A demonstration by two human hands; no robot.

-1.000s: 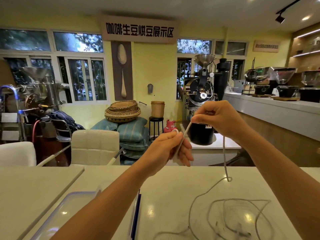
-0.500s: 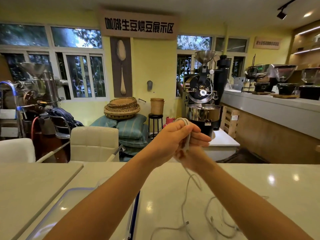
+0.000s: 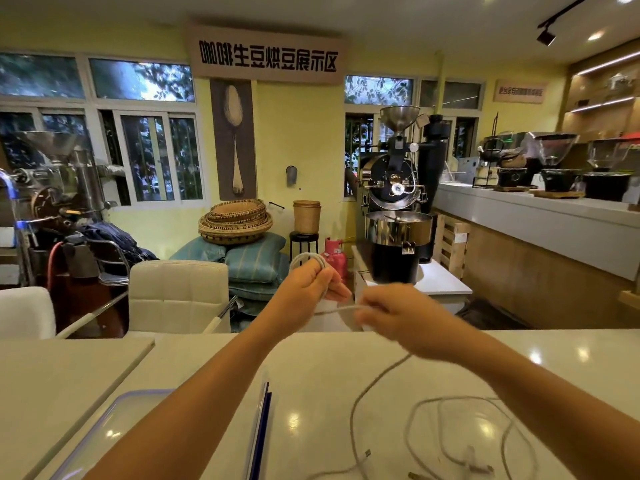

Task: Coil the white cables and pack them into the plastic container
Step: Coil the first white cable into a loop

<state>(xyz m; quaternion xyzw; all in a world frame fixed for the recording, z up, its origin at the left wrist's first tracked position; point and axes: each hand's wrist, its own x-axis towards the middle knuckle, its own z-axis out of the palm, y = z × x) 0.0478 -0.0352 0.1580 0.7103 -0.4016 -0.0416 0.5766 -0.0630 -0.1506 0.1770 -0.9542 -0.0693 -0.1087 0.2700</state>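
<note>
My left hand (image 3: 304,289) is raised above the table's far edge, closed around a small coil of white cable (image 3: 306,258) whose loops stick up over my fingers. A short stretch of that cable runs sideways to my right hand (image 3: 391,315), which pinches it just to the right. From there the cable drops to the white table (image 3: 329,375) and trails toward me. More loose white cable (image 3: 460,431) lies in wide loops at the lower right. The clear plastic container (image 3: 114,417) with a blue rim sits at the lower left, partly hidden by my left forearm.
A blue-edged flat lid or board (image 3: 261,434) stands on edge just right of the container. A seam splits the table on the left. White chairs (image 3: 178,294) stand behind the table; a coffee roaster (image 3: 396,209) and a counter are farther back.
My right hand came down from above to meet my left hand, adding a loop, then drew out to the right with the cable. The coil in my left hand has grown.
</note>
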